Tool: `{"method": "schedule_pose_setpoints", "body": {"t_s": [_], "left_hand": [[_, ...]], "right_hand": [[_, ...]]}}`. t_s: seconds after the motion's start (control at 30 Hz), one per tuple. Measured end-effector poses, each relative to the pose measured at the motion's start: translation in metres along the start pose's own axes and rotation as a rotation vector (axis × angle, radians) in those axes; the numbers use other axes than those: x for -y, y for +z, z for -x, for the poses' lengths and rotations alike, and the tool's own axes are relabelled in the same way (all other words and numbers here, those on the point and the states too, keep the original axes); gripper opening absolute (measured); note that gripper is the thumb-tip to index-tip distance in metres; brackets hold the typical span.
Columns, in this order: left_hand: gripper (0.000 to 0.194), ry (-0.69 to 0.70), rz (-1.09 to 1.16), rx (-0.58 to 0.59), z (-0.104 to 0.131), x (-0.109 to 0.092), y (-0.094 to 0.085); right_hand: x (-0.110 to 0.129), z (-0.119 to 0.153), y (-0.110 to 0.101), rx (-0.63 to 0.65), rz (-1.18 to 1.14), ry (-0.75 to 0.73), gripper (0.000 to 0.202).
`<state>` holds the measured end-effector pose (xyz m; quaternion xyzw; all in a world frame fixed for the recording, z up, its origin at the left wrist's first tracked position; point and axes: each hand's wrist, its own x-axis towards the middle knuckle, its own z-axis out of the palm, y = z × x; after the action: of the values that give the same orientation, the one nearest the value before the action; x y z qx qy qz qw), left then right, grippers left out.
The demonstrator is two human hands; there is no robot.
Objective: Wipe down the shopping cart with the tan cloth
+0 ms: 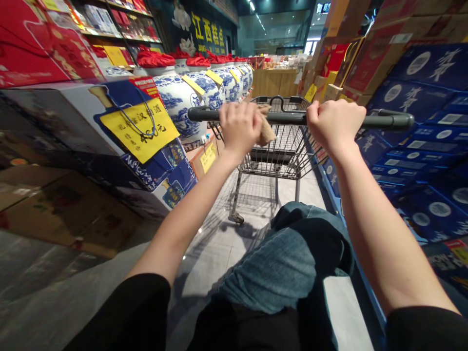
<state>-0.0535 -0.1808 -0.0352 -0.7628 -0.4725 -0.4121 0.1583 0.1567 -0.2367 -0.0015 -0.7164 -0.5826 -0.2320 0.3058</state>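
Observation:
Both my hands are on the dark grey handle (287,118) of a wire shopping cart (278,158). My left hand (239,124) is closed around the bar left of its middle. A crumpled tan piece of cloth or paper (267,130) pokes out at that hand's inner side; whether the fingers pin it to the bar I cannot tell. Further right, my right hand (334,122) wraps the same bar, its fingertips hidden on the far side. Through the wires of the basket, no goods can be made out.
On the left stand boxes with a yellow price sign (141,127) and blue-and-white jars (179,100) topped with red cloth. Stacked blue cartons (420,100) line the right side. A tiled floor (215,239) runs between them toward a wooden counter (274,83).

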Motion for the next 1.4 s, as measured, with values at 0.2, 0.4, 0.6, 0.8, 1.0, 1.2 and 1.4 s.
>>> {"method": "schedule_pose_setpoints", "body": {"t_s": [0.2, 0.4, 0.6, 0.8, 1.0, 1.2, 1.4], "left_hand": [[0.045, 0.191, 0.029, -0.023, -0.002, 0.015, 0.006], [0.045, 0.035, -0.035, -0.100, -0.001, 0.073, 0.003], [0.056, 0.244, -0.035, 0.062, 0.004, -0.016, 0.021], [0.050, 0.115, -0.079, 0.016, 0.006, 0.042, -0.002], [0.045, 0.060, -0.076, -0.188, 0.009, 0.135, -0.016], [0.045, 0.209, 0.029, -0.089, -0.001, 0.052, 0.009], [0.055, 0.482, 0.064, 0.086, -0.004, 0.034, 0.004]], "right_hand": [[0.002, 0.001, -0.001, -0.012, -0.011, 0.012, 0.070], [0.012, 0.003, 0.003, -0.037, -0.022, 0.009, 0.069], [0.016, 0.004, 0.004, -0.039, -0.027, 0.011, 0.073], [0.000, -0.001, 0.007, -0.014, 0.005, 0.003, 0.078], [0.008, 0.002, 0.006, 0.011, -0.013, -0.006, 0.075], [0.016, 0.006, 0.005, -0.016, -0.040, -0.005, 0.072], [0.003, 0.003, 0.003, -0.027, 0.011, 0.012, 0.070]]}}
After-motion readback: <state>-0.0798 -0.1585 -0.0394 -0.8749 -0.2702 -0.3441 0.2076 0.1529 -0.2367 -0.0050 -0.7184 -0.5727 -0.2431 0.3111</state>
